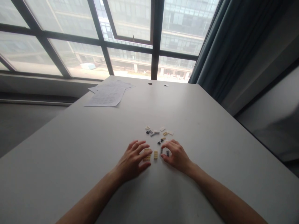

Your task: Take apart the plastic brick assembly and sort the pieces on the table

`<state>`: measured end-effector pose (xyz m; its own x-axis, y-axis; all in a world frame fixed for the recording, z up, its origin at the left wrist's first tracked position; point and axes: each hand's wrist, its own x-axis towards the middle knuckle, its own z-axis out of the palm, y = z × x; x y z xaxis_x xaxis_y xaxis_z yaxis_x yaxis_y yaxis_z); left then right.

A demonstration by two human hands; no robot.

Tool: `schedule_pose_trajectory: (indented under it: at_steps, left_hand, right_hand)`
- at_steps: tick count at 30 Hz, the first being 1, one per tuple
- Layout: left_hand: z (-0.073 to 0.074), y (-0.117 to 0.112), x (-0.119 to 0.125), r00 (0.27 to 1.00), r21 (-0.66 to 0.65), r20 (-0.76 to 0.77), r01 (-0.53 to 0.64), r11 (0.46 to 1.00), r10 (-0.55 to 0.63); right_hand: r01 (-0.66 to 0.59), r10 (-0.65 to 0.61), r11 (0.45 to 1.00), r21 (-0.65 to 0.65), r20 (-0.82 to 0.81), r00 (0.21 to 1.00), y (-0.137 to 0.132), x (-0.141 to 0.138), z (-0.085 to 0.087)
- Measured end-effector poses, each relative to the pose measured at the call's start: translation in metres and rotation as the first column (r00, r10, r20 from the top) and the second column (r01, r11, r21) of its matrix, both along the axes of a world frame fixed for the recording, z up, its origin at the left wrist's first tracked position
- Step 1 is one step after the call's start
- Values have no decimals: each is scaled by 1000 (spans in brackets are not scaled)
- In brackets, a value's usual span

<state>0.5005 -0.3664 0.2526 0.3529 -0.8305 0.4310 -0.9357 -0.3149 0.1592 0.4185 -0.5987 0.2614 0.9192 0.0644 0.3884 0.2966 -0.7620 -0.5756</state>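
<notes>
My left hand [136, 157] is open, fingers spread over a tan building-block plate [147, 158] on the table and partly hiding it. Between my two hands a smaller tan block plate [155, 155] lies flat with its studs up. My right hand [176, 155] pinches a narrow grey building block [161, 151] between thumb and forefinger, at the table surface. Beneath that palm lies a dark grey block [167, 153], partly covered. Just beyond the right fingertips are small black blocks [160, 142].
Several loose blocks lie farther off, among them a white tile [163, 128], grey strips [154, 134] and a tan piece [165, 133]. Printed papers [106, 95] rest at the white table's [187, 109] far left, and two round holes sit near its back edge.
</notes>
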Motion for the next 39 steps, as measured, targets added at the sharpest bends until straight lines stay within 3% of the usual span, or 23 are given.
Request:
schedule_pose_trajectory:
  at_steps: [2, 6, 33, 39]
  left_hand:
    - [1, -1, -2, 1000, 13, 11, 30, 999, -30]
    - [1, -2, -4, 999, 35, 2, 50, 998, -50]
    - [2, -1, -4, 999, 92, -9, 48, 995, -47]
    - [0, -2, 0, 999, -7, -8, -34, 999, 33]
  right_hand:
    - [-4, 4, 996, -95, -3, 1000, 2, -2, -6]
    - [-15, 13, 990, -138, -15, 1000, 8, -3, -10]
    - [-82, 77, 983, -166, -37, 996, 11, -4, -12]
    - [41, -40, 996, -82, 17, 999, -5, -9, 4]
